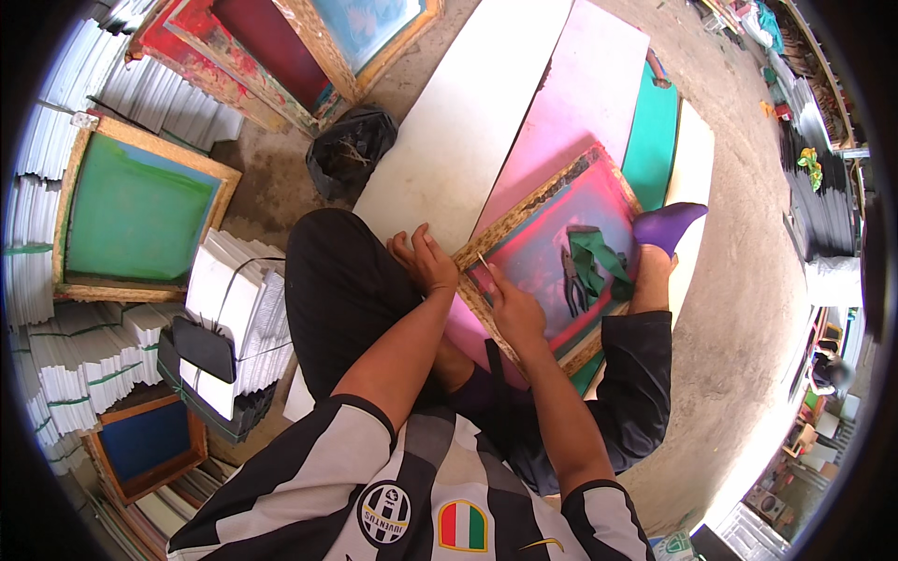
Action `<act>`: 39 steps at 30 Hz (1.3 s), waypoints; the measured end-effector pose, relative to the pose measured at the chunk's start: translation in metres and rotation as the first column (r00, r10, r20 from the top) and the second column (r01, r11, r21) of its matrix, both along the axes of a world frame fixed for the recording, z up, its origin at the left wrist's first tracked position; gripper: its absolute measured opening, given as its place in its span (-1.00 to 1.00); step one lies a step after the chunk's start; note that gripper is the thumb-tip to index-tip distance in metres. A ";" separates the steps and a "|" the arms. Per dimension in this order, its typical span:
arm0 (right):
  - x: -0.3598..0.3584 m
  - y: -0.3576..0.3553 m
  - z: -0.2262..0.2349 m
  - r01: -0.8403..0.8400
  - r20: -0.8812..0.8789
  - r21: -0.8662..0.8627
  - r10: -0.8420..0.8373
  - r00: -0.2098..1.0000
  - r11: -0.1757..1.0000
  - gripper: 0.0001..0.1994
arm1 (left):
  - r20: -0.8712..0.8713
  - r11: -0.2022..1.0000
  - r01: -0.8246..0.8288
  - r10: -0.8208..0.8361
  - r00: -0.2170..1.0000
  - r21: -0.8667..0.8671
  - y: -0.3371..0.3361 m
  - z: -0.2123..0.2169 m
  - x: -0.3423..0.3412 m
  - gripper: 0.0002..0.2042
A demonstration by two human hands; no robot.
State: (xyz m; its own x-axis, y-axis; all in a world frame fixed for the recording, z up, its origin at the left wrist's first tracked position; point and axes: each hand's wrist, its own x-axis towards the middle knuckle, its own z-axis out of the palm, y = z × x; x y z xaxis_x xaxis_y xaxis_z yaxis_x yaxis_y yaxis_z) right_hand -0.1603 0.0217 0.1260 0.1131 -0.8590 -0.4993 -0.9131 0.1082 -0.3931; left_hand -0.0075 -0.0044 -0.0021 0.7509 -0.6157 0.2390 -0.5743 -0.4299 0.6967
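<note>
A wooden screen-printing frame (528, 210) with pink-stained mesh lies tilted across my lap and the coloured boards. At its near-left corner my left hand (428, 260) rests its wrist side by the wood, fingers loosely bent and apart, holding nothing visible. My right hand (516, 307) is closed over the frame's near side, with a thin pale piece poking out by the thumb toward the corner; its kind is too small to tell. On the mesh lie dark-handled pliers (572, 282) and a crumpled green strip of material (595, 252). My purple-socked foot (670, 227) is beside the frame's right corner.
Under the frame are white (458, 112), pink (585, 89) and green boards (652, 140). A black plastic bag (351, 150) sits beyond my left knee. More screen frames (140, 210) and tied paper stacks (238, 309) stand on the left. Concrete floor (739, 280) runs along the right.
</note>
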 end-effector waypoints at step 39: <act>-0.026 -0.002 -0.070 0.087 0.629 -0.018 -0.056 0.775 0.996 -0.55 | 0.032 1.000 0.017 -0.017 0.999 0.015 0.000 0.000 -0.001 -0.78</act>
State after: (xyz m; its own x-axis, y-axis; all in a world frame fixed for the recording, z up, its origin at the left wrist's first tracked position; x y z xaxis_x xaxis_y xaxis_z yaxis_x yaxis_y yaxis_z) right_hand -0.1867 0.0199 0.0565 0.3258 -0.8962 -0.3010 -0.4525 0.1318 -0.8820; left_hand -0.0085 -0.0042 -0.0019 0.7323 -0.6318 0.2541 -0.6038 -0.4297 0.6714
